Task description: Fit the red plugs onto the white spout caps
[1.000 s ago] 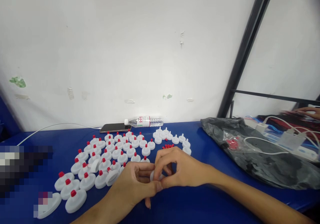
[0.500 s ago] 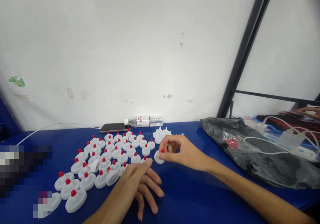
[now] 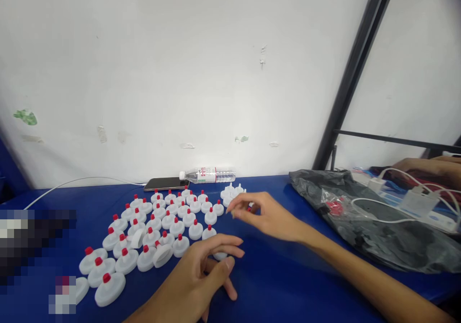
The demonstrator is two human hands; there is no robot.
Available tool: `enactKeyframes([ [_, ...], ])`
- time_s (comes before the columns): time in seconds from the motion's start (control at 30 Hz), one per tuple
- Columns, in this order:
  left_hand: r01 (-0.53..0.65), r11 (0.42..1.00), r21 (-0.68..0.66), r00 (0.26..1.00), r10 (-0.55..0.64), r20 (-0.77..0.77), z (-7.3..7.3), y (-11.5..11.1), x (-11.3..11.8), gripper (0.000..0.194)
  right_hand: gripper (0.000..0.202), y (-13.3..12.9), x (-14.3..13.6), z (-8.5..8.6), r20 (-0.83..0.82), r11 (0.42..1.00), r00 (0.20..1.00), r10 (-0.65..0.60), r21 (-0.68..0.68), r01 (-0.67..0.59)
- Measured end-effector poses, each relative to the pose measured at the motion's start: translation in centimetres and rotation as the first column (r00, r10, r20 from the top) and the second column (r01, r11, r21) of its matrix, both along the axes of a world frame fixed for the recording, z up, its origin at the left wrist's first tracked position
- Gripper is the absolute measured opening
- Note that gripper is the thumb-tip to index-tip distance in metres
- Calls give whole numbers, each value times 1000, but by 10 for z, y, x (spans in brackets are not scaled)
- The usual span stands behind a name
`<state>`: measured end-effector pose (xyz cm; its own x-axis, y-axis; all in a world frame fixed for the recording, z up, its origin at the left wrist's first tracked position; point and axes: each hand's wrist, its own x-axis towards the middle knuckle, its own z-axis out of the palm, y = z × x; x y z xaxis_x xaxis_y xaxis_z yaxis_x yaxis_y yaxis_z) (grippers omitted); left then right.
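Many white round lids (image 3: pixel 110 290) with short red tips stand spread over the blue table, left of and beyond my hands. My left hand (image 3: pixel 209 272) is open, its index finger and thumb stretched out above one lid (image 3: pixel 220 255) that is mostly hidden under the fingers. My right hand (image 3: pixel 254 212) hovers to the right of the group, fingers curled and thumb close to the index fingertip. A small red bit (image 3: pixel 249 209) shows among its fingers; what they hold is unclear. Behind it sit several white lids (image 3: pixel 230 194) with bare spouts.
At the wall lie a phone (image 3: pixel 165 184) on a white cable and a clear water bottle (image 3: pixel 209 174). To the right, a dark plastic bag (image 3: pixel 374 239) lies near a power strip (image 3: pixel 434 217) with chargers. Another person's hand (image 3: pixel 428 167) is at the far right.
My right hand has let go of the red-tipped lid and drawn slightly up. My left hand has turned, its fingers now over a lid nearer to me.
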<state>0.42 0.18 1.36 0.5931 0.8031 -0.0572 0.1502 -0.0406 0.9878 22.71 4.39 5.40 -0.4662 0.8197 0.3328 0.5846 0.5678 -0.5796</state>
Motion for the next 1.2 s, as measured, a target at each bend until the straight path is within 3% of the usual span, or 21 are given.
enactKeyframes([
  [0.1,-17,1000,12,993,18,-115,4,-1,-1,55,22,13,17,5,156,915,926,-344,277,294],
  [0.17,-40,999,-4,983,39,-179,7,-1,-1,58,24,22,28,2,200,870,874,-444,329,366],
  [0.27,-86,996,-32,976,77,-206,10,-2,1,63,25,33,39,-6,275,855,826,-491,330,399],
  [0.43,-94,995,-22,984,89,-156,8,-4,-1,60,17,40,44,-13,335,873,814,-474,297,386],
  [0.57,-77,996,44,988,82,-132,3,-2,-2,51,19,34,41,-1,270,879,847,-458,282,386],
  [0.67,-118,981,156,979,141,-146,3,-2,-1,51,20,22,31,10,198,905,896,-396,249,345],
  [0.73,-168,961,220,965,206,-163,5,-3,0,56,17,12,21,13,133,953,955,-266,187,240],
  [0.8,-202,947,248,954,248,-167,6,-3,1,63,16,2,11,12,-27,999,999,-22,49,23],
  [0.87,-196,954,228,955,238,-176,5,-2,2,68,17,-6,2,9,-134,985,980,147,-70,-157],
  [0.97,-156,976,153,961,186,-204,1,0,3,67,23,-10,-5,5,-170,956,957,236,-137,-260],
  [1.03,-157,979,130,962,181,-203,-1,2,3,66,28,-7,-2,3,-110,973,973,204,-89,-214],
  [1.1,-158,979,132,961,183,-207,-2,3,3,65,29,-1,4,2,95,996,993,64,61,-70],
  [1.2,-149,977,156,958,181,-222,0,3,3,62,27,10,15,-3,405,954,895,-189,290,71],
])
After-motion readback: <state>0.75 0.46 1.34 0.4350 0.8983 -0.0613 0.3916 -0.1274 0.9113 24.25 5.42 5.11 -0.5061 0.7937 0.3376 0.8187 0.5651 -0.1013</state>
